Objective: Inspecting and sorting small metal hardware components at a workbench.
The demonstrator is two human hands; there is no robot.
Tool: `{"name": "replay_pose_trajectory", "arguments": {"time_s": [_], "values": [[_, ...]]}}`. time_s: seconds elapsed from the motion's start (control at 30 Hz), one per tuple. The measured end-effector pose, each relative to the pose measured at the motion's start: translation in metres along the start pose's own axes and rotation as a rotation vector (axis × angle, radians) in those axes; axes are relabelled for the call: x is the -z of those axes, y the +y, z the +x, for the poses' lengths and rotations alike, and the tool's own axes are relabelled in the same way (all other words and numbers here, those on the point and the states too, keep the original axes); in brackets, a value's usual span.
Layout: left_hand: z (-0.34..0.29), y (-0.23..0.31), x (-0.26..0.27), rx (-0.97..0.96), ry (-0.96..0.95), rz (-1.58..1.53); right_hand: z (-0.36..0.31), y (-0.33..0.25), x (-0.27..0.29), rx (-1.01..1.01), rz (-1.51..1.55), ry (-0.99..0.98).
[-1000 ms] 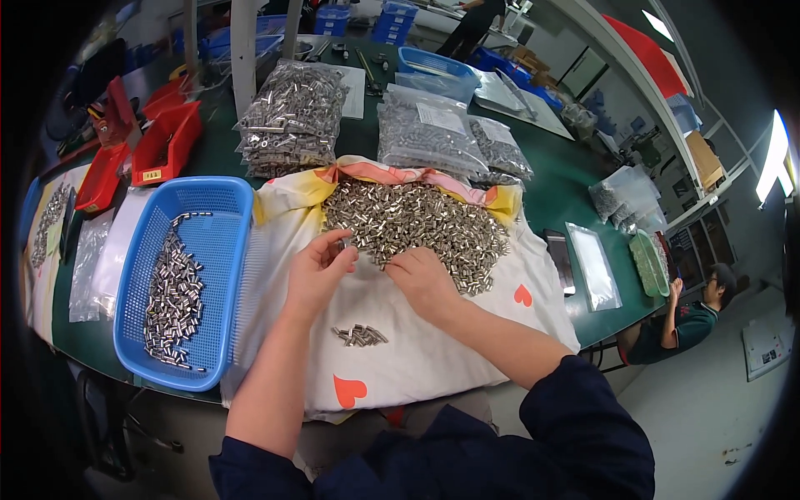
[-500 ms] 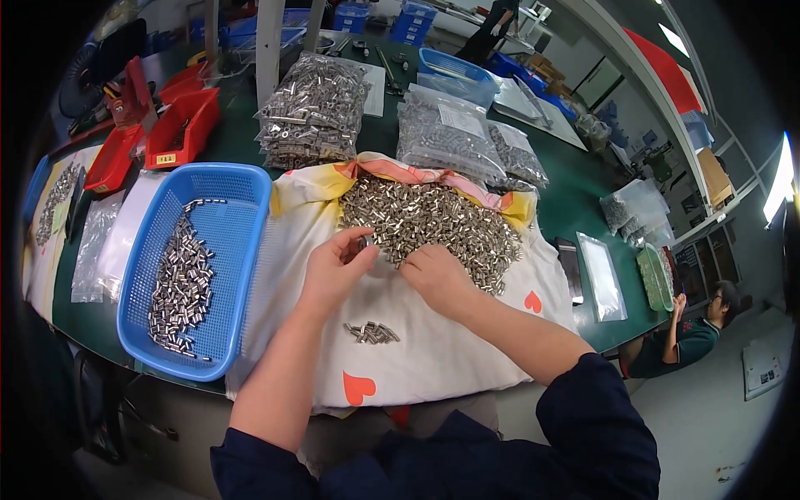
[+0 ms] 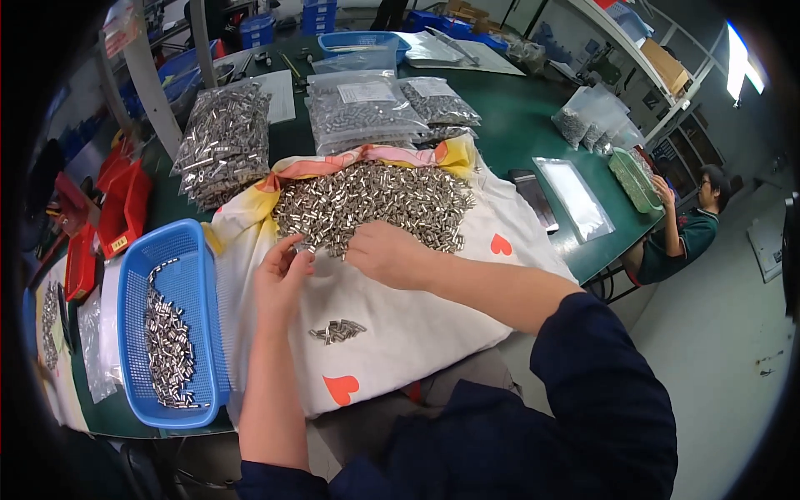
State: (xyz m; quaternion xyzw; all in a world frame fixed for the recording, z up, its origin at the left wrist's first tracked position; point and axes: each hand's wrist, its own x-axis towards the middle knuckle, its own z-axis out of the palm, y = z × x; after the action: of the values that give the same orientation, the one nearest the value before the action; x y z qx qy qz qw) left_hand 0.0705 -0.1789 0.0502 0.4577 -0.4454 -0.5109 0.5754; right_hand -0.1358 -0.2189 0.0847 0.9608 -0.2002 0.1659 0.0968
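Note:
My left hand (image 3: 284,279) is at the near left edge of a heap of small silvery metal sleeves (image 3: 375,200). Its thumb and fingers curl together around a shiny bit that looks like one of these sleeves. Close beside it, my right hand (image 3: 385,257) has its fingertips bunched down at the near edge of the heap; what they hold, if anything, is hidden. Under the heap lies a white cloth (image 3: 433,308) with red hearts and a rolled yellow-and-pink far edge. A small separate group of sleeves (image 3: 338,332) rests on the cloth nearer to me.
Left of the cloth stands a blue perforated basket (image 3: 218,333), partly filled with sleeves. Beyond the heap lie clear bags of metal parts (image 3: 223,137) (image 3: 362,104). Red bins (image 3: 125,208) stand at far left. A phone (image 3: 533,198) lies at right; a person (image 3: 685,237) sits beyond with a green basket (image 3: 633,185).
The view has swung rightward, so the table things appear farther left. Both hands stay at the near edge of the heap, the right one's fingers still bunched downward.

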Motion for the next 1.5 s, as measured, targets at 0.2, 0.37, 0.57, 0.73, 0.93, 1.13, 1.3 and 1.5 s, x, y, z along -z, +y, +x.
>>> {"name": "replay_pose_trajectory", "arguments": {"time_s": [0.2, 0.37, 0.57, 0.73, 0.93, 1.13, 1.3, 1.5], "values": [[0.000, -0.004, -0.004, -0.042, -0.026, -0.044, -0.082, 0.103, 0.052, -1.090, -0.118, 0.282], [0.006, -0.005, 0.002, -0.005, -0.038, -0.020, -0.139, 0.187, 0.035, -1.591, 0.319, 0.229], [-0.005, -0.002, 0.010, -0.014, 0.006, -0.066, -0.145, 0.203, 0.016, -1.534, 0.562, 0.129], [0.000, -0.002, -0.002, 0.002, -0.017, -0.061, -0.144, 0.195, 0.025, -1.673, 0.635, 0.173], [-0.012, 0.006, -0.002, -0.006, -0.080, 0.098, -0.061, 0.100, 0.056, -1.261, 0.874, 0.562], [-0.030, 0.025, -0.010, -0.021, -0.429, 0.234, 0.009, -0.018, 0.002, -0.954, 1.457, 0.357], [-0.033, 0.019, -0.020, -0.066, -0.550, 0.310, 0.008, -0.031, -0.016, -0.873, 1.500, 0.375], [-0.035, 0.026, -0.020, -0.079, -0.670, 0.500, 0.000, -0.030, -0.023, -0.908, 1.476, 0.205]]}}
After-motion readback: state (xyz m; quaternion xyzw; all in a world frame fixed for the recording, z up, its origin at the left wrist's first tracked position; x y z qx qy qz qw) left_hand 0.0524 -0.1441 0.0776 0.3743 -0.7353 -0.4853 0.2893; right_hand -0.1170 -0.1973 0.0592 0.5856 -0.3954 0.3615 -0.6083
